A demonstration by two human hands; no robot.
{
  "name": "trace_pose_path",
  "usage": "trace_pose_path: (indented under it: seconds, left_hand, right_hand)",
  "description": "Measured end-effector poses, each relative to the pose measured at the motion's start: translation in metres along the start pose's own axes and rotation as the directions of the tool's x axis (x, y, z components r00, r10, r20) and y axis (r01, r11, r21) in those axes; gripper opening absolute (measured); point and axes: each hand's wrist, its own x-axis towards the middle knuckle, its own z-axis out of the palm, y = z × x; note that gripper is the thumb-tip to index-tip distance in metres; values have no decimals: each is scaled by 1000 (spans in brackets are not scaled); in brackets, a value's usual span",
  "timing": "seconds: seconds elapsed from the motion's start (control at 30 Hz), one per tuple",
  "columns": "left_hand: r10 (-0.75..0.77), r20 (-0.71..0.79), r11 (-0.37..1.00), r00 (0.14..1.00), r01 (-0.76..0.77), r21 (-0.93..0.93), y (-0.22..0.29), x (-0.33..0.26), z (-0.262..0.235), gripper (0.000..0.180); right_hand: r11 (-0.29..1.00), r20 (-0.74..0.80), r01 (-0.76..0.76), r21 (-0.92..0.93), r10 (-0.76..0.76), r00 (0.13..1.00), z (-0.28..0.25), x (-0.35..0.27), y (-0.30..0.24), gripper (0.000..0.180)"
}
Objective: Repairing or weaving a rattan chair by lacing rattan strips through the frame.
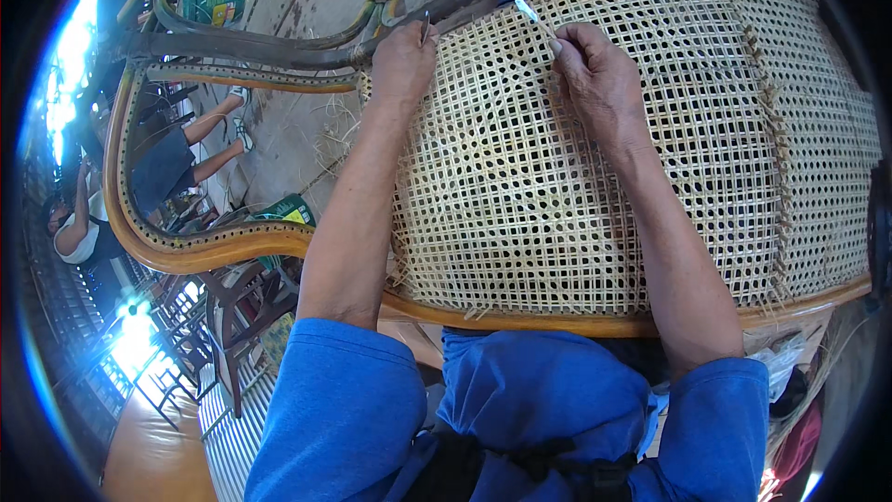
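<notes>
A woven cane panel (520, 214), pale and open-meshed, is stretched over a curved wooden furniture frame (209, 256). Near the panel's far left corner, my left hand (403, 65) is closed around a narrow, dark, metallic-looking piece (426, 28); most of it is hidden in my fingers. My right hand (599, 79) is over the far middle of the weave, with thumb and fingers pinching a thin stick (543, 28). The stick has a whitish-blue tip pointing up and left; its exact kind is unclear. Loose cane ends stick out along the panel's far edge.
A bare frame section (119, 158) with a row of drilled holes curves out at left. Green buckets (212, 2) stand beyond it. Another person (163, 172) is at the left. Cane scraps lie on the floor (302, 135). Wooden chairs (228, 316) crowd the lower left.
</notes>
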Motion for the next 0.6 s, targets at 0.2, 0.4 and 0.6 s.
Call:
trace_pose_path:
  seconds: [0.2,0.4,0.6]
  left_hand:
    - [-111,94,992,989,104,71,8,2,-10,27]
    - [-149,87,983,985,138,123,-1,-22,-29,33]
    - [-234,113,964,966,216,152,-58,-54,-24,34]
  right_hand:
    - [999,-3,16,40,-16,1000,3,1,-1,20]
    - [930,-138,58,363,-8,990,-54,-32,-44,16]
    - [892,-612,335,302,-89,786,-197,-148,-48,18]
